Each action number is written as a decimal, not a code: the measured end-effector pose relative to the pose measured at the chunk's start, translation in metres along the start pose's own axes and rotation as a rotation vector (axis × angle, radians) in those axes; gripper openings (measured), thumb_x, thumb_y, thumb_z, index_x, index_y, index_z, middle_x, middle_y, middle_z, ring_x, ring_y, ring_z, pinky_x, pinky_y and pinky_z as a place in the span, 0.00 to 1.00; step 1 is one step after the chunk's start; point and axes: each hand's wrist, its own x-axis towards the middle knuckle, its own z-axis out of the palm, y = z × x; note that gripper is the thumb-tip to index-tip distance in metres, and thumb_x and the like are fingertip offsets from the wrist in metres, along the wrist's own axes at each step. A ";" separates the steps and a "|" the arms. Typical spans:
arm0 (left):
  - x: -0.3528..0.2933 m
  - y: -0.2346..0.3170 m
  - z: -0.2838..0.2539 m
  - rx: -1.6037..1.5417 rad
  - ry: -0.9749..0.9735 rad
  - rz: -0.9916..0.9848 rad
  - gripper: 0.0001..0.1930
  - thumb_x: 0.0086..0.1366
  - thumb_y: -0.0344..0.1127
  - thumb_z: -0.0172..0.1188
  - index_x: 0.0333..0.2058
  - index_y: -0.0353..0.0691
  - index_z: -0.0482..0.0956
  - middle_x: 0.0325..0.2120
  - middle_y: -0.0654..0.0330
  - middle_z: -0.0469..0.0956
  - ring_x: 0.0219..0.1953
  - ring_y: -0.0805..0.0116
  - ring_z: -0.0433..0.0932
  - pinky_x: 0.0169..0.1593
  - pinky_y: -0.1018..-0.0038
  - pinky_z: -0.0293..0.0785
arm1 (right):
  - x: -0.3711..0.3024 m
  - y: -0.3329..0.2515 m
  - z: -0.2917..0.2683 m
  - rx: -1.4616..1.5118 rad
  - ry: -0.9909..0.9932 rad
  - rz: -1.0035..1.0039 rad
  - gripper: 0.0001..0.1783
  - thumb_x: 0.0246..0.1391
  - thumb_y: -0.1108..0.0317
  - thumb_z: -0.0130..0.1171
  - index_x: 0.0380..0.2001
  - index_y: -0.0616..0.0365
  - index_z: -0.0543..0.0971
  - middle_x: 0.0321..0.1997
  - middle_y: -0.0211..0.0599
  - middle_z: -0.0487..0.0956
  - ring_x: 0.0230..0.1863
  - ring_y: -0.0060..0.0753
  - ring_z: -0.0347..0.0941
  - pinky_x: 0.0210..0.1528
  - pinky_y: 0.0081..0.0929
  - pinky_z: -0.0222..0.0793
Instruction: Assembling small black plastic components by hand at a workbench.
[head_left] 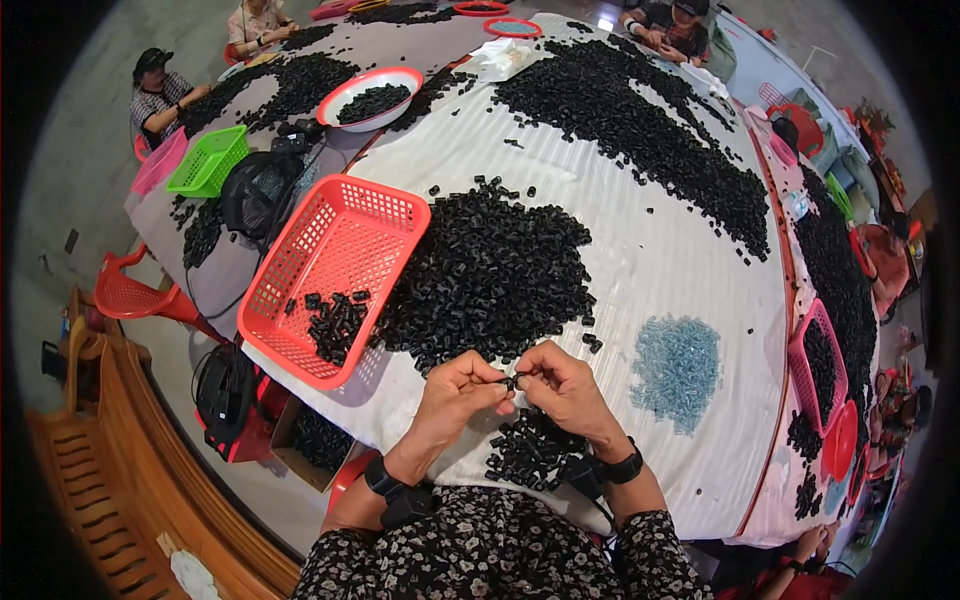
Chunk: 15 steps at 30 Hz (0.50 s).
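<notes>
Black parts point(490, 275) lie heaped on the bench point(660, 250) beside a red basket point(335, 275). Left hand point(455, 390) and right hand point(565, 385) meet, fingertips pinched shut on one small part point(514, 380).

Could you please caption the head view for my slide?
Both hands pinch a small black part between a black pile and red basket.

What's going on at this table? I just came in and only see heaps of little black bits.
A person seated at the white-covered table pinches one small black piece between the left hand and right hand. A big black pile lies just ahead, a red basket with a few pieces to the left, and pale blue bits to the right. Other people sit around the far side.
</notes>
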 end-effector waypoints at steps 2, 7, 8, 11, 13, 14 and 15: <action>0.000 0.000 0.000 0.004 -0.001 0.002 0.03 0.59 0.23 0.55 0.32 0.33 0.72 0.26 0.57 0.77 0.27 0.74 0.78 0.33 0.81 0.76 | 0.000 -0.002 -0.001 -0.048 -0.008 -0.007 0.05 0.51 0.73 0.54 0.32 0.61 0.71 0.25 0.26 0.71 0.26 0.14 0.66 0.27 0.15 0.62; -0.002 -0.001 -0.001 0.041 0.011 0.016 0.03 0.59 0.23 0.55 0.32 0.33 0.72 0.26 0.57 0.77 0.27 0.75 0.78 0.34 0.81 0.76 | -0.002 -0.008 0.000 -0.186 -0.021 -0.050 0.05 0.52 0.73 0.53 0.32 0.61 0.70 0.26 0.31 0.72 0.27 0.18 0.68 0.28 0.19 0.65; -0.002 -0.001 0.000 0.053 0.018 0.028 0.03 0.58 0.22 0.55 0.31 0.33 0.72 0.27 0.56 0.78 0.27 0.74 0.79 0.34 0.81 0.76 | -0.003 -0.009 0.000 -0.211 -0.028 -0.060 0.05 0.52 0.72 0.53 0.33 0.61 0.70 0.26 0.31 0.72 0.27 0.19 0.69 0.28 0.19 0.65; -0.002 -0.002 0.000 0.065 0.024 0.046 0.03 0.58 0.21 0.55 0.31 0.33 0.72 0.28 0.55 0.78 0.27 0.72 0.79 0.34 0.80 0.76 | -0.003 -0.007 0.001 -0.227 -0.025 -0.083 0.05 0.52 0.73 0.53 0.33 0.62 0.70 0.26 0.32 0.73 0.26 0.19 0.69 0.27 0.19 0.65; -0.003 -0.002 0.000 0.067 0.024 0.050 0.03 0.58 0.21 0.55 0.31 0.33 0.72 0.28 0.55 0.78 0.27 0.72 0.79 0.34 0.80 0.76 | -0.003 -0.005 0.003 -0.217 -0.014 -0.097 0.05 0.51 0.74 0.53 0.33 0.62 0.71 0.26 0.31 0.73 0.25 0.19 0.68 0.26 0.18 0.64; -0.003 -0.003 -0.001 0.074 0.024 0.058 0.03 0.58 0.21 0.56 0.31 0.33 0.72 0.28 0.55 0.78 0.28 0.73 0.79 0.34 0.80 0.76 | -0.004 -0.005 0.004 -0.269 -0.006 -0.148 0.05 0.52 0.75 0.52 0.33 0.62 0.71 0.26 0.34 0.74 0.25 0.23 0.70 0.27 0.20 0.65; -0.002 -0.004 -0.001 0.082 0.024 0.066 0.03 0.58 0.21 0.56 0.30 0.33 0.72 0.28 0.55 0.78 0.28 0.73 0.79 0.33 0.80 0.76 | -0.004 -0.004 0.005 -0.322 0.003 -0.199 0.05 0.53 0.75 0.52 0.34 0.62 0.71 0.26 0.37 0.74 0.25 0.27 0.72 0.27 0.22 0.66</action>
